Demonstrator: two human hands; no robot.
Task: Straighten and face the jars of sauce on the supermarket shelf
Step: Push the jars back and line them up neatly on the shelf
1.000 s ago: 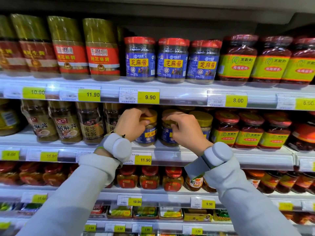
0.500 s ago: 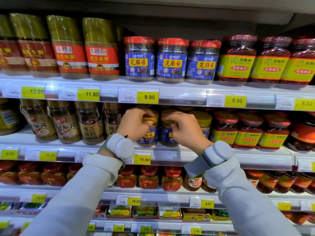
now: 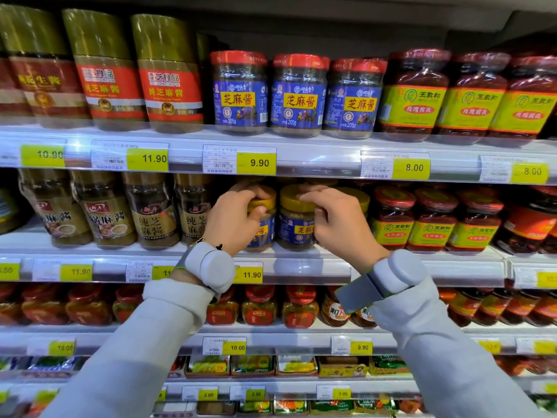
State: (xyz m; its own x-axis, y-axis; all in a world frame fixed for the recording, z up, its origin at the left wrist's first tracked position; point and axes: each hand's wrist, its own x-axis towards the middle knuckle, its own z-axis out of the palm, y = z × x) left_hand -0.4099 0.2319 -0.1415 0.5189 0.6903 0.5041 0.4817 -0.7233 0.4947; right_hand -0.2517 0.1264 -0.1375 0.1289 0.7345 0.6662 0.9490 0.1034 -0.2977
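Second shelf point(image 3: 301, 268), centre: two yellow-lidded blue-label jars side by side, left hand point(image 3: 232, 220) clasping the left jar point(image 3: 265, 227), right hand point(image 3: 337, 224) pinching the right jar point(image 3: 294, 221) (hands slightly apart).

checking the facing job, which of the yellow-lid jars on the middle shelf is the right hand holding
The right hand grips the middle yellow-lid jar, fingers on its lid. The left hand holds the neighbouring jar to its left; a third jar behind the right hand goes untouched.

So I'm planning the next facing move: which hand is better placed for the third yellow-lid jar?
Right hand. It sits directly beside the third yellow-lid jar; the left hand is two jars away.
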